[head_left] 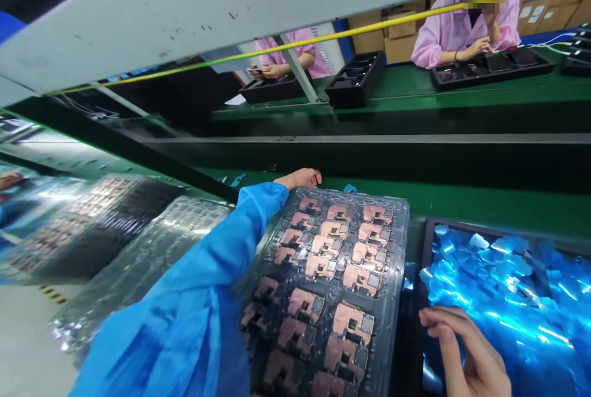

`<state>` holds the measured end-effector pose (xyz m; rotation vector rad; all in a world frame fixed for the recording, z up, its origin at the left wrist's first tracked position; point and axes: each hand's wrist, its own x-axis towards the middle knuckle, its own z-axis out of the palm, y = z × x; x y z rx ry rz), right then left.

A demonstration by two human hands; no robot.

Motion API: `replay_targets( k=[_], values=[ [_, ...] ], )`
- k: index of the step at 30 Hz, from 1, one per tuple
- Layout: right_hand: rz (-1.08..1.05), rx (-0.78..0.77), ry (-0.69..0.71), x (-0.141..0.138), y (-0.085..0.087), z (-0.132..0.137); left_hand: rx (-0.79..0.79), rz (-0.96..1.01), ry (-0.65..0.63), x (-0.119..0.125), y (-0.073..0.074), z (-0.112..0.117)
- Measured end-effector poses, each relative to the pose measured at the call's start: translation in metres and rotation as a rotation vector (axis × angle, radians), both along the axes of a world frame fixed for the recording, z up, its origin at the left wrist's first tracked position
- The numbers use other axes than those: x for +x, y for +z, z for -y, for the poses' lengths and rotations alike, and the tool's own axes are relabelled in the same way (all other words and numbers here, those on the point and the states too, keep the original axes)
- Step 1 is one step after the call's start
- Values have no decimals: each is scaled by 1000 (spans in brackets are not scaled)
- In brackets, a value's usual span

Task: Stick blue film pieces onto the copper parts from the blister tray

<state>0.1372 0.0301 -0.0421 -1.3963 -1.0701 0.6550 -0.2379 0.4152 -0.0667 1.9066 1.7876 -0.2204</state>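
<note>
A clear plastic tray (399,249) holds rows of small circuit boards (323,246) with copper-coloured faces, directly before me. My left hand (302,179), in a blue sleeve, reaches across to the tray's far left corner. Its fingers are curled together just past that edge, and what they hold, if anything, is hidden. To the right of the tray, my right hand (471,354) has its thumb and index finger pinched together, with nothing visible between them. It hovers over the near left side of a black bin (427,237) heaped with shiny blue film pieces (503,286).
Stacked plastic trays (184,224) with more boards stand at my left. A white shelf beam (231,9) and a yellow cable (369,23) cross overhead. Behind the green bench divider, two people in pink work at black trays (494,68). Small blue scraps (237,180) lie behind my tray.
</note>
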Motion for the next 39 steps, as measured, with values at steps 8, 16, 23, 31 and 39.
replay_targets(
  k=[8, 16, 23, 31, 39],
  values=[
    [109, 117, 143, 14, -3, 6, 405, 348, 222, 11, 82, 48],
    [0, 149, 330, -27, 39, 0, 230, 952, 225, 130, 149, 257],
    [-203, -28, 362, -44, 45, 20, 227, 1198, 321, 176, 116, 369],
    [-22, 112, 327, -29, 54, 41, 413, 1170, 398, 183, 94, 422],
    [52, 131, 335, -22, 55, 48, 665, 1020, 149, 181, 98, 441]
  ],
)
